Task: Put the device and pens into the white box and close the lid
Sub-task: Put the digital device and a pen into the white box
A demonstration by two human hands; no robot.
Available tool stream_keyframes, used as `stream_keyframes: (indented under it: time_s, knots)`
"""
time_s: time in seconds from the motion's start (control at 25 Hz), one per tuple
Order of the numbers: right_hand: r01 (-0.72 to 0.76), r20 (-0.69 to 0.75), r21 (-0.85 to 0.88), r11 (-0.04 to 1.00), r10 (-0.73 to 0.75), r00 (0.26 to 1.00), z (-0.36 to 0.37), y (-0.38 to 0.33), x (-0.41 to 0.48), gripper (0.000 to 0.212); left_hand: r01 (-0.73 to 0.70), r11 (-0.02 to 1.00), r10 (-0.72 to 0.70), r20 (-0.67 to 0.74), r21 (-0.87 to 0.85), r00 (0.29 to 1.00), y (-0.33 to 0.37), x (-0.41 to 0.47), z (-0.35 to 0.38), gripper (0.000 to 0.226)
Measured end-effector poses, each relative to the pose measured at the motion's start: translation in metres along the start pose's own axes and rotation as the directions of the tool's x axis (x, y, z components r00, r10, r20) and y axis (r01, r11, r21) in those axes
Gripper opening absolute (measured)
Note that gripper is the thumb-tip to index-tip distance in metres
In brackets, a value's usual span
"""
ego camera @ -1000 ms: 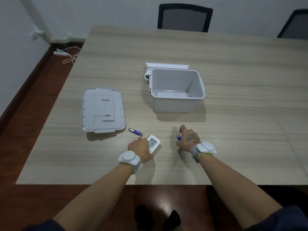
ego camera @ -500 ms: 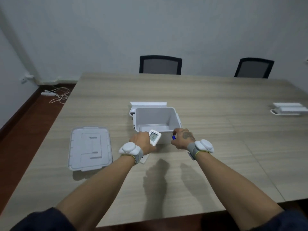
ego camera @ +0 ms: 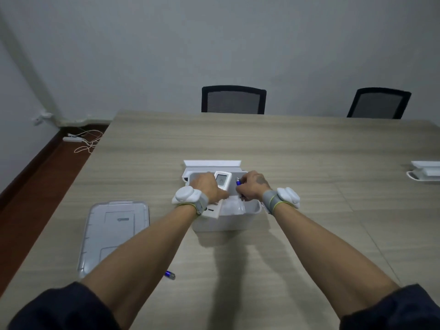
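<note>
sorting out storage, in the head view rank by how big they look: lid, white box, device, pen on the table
1. lid, though it lies nearer the camera
2. white box, partly hidden by the hands
3. device
4. pen, partly behind the left arm

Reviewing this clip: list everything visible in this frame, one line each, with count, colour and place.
Table: one, light wood grain, fills the middle.
Box: one, white, open, centre of the table.
Lid: one, pale grey, flat on the table left of the box.
Device: one, white with a grey screen, held over the box.
Pens: two, blue; one held over the box, one on the table by the left forearm.
Chairs: two, black, behind the far edge.
White object: one, at the right table edge, unclear.
Cables: white, on the floor at left.
Left hand: holds the device.
Right hand: holds a pen.
</note>
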State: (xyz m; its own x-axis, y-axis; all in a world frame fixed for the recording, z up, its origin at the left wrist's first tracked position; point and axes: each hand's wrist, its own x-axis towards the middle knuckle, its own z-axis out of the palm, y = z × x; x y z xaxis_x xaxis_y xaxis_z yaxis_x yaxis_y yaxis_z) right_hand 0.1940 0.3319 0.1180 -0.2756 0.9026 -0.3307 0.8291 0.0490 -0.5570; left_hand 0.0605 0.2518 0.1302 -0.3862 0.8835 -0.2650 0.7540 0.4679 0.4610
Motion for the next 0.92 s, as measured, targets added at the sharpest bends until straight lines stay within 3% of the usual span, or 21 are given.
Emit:
stream_keyframes:
  time_s: [0.2, 0.36, 0.44, 0.52, 0.76, 0.92]
  knots:
    - [-0.005, 0.154, -0.068, 0.998, 0.015, 0.988, 0.030, 0.009, 0.057, 0.012, 0.094, 0.995, -0.093, 0.029, -0.033, 0.995, -0.002, 0.046, 0.017, 0.051]
    - [-0.047, 0.255, -0.124, 0.991, 0.077, 0.964, 0.052, 0.026, 0.082, 0.008, 0.160, 0.987, -0.160, 0.083, 0.007, 0.984, -0.011, 0.069, 0.035, 0.044]
    - [-0.100, 0.292, -0.120, 0.988, 0.132, 0.947, 0.062, 0.034, 0.095, 0.018, 0.209, 0.978, -0.210, 0.115, 0.021, 0.971, -0.011, 0.081, 0.046, 0.050]
    - [-0.126, 0.311, -0.108, 0.986, 0.154, 0.938, 0.069, 0.039, 0.101, 0.031, 0.247, 0.968, -0.250, 0.145, 0.039, 0.957, -0.014, 0.088, 0.056, 0.052]
    - [-0.114, 0.326, -0.133, 0.985, 0.152, 0.933, 0.079, 0.039, 0.113, 0.021, 0.282, 0.952, -0.302, 0.207, 0.118, 0.931, -0.021, 0.107, 0.079, 0.055]
    - [-0.073, 0.344, -0.164, 0.984, 0.126, 0.931, 0.095, 0.042, 0.123, 0.026, 0.300, 0.942, -0.329, 0.251, 0.148, 0.910, -0.024, 0.116, 0.090, 0.056]
